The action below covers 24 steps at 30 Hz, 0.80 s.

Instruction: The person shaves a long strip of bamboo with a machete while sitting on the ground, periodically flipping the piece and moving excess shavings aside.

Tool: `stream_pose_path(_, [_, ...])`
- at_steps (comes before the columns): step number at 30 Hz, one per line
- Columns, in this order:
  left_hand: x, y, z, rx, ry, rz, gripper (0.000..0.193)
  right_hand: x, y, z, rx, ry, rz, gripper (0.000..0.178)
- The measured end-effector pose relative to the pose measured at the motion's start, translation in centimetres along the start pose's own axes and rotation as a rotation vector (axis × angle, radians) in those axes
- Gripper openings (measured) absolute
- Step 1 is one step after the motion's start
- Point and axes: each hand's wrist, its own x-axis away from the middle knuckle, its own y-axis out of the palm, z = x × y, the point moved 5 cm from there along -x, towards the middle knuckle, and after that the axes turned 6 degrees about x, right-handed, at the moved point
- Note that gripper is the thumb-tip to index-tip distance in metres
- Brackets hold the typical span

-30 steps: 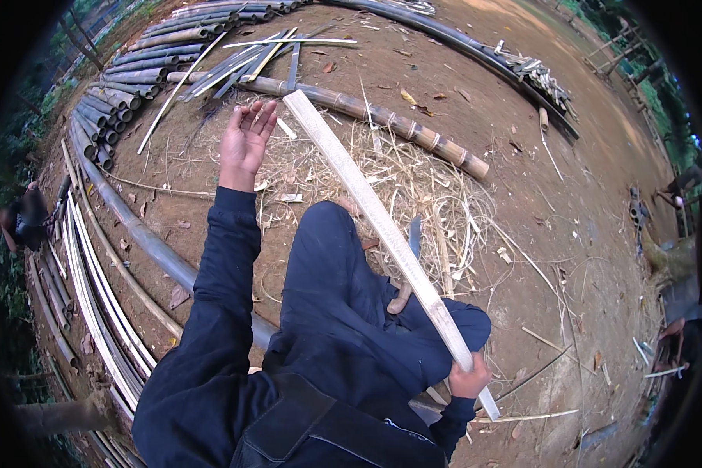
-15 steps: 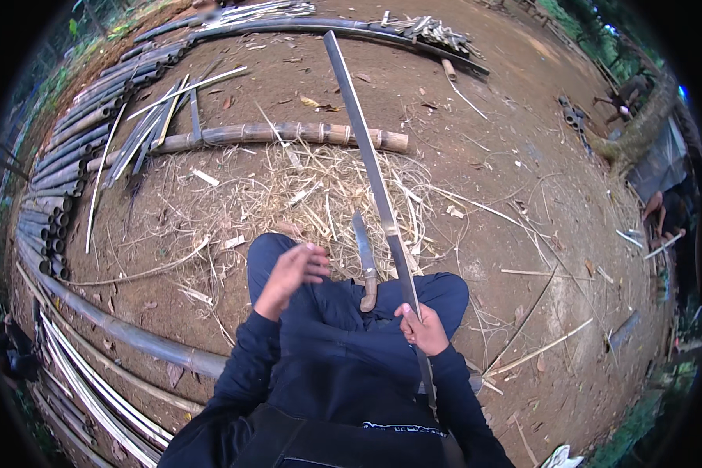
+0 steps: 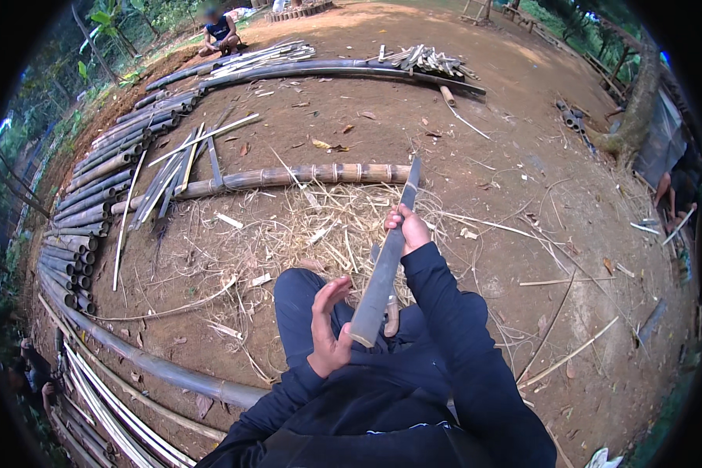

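Observation:
My right hand (image 3: 407, 228) grips a long, dark split-bamboo strip (image 3: 381, 285) about midway, fingers wrapped round it. The strip's near end, with a pale cut edge, comes toward me above my lap. My left hand (image 3: 331, 327) is open beside that end, fingers stretched upward; whether its thumb touches the strip I cannot tell. Below the strip a knife's wooden handle (image 3: 392, 316) shows at my folded legs, and most of its blade is hidden. Pale bamboo shavings (image 3: 327, 226) lie in a heap just ahead.
A bamboo pole (image 3: 288, 176) lies across the ground beyond the shavings, with loose strips (image 3: 171, 175) over its left end. Dark bamboo lengths (image 3: 93, 203) are stacked at left. A long pole (image 3: 171, 370) runs along my left side. Another person (image 3: 222, 33) squats far off.
The bamboo strip has swung from upright to pointing toward me. My right hand has moved forward with it, and my left hand has come down beside its near end. The view has tilted up.

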Motion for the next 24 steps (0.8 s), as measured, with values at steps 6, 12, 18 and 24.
stream_pose_path(6, [-6.3,-1.5,6.6,-0.057,0.472,0.373,0.066,6.5,8.4,7.5,-0.111,-0.064,0.127,0.020])
stream_pose_path(12, [-12.2,-6.9,13.7,0.193,0.547,0.710,0.050,13.5,11.4,10.1,0.233,0.212,-0.290,0.039])
stream_pose_path(18, [-18.9,-11.8,21.1,0.187,0.541,0.516,0.065,10.3,-8.6,13.7,1.519,-0.173,0.151,0.026])
stream_pose_path(24, [-22.8,-15.3,23.2,0.135,0.462,0.394,0.068,10.1,-20.1,13.8,2.052,-0.041,0.362,0.060])
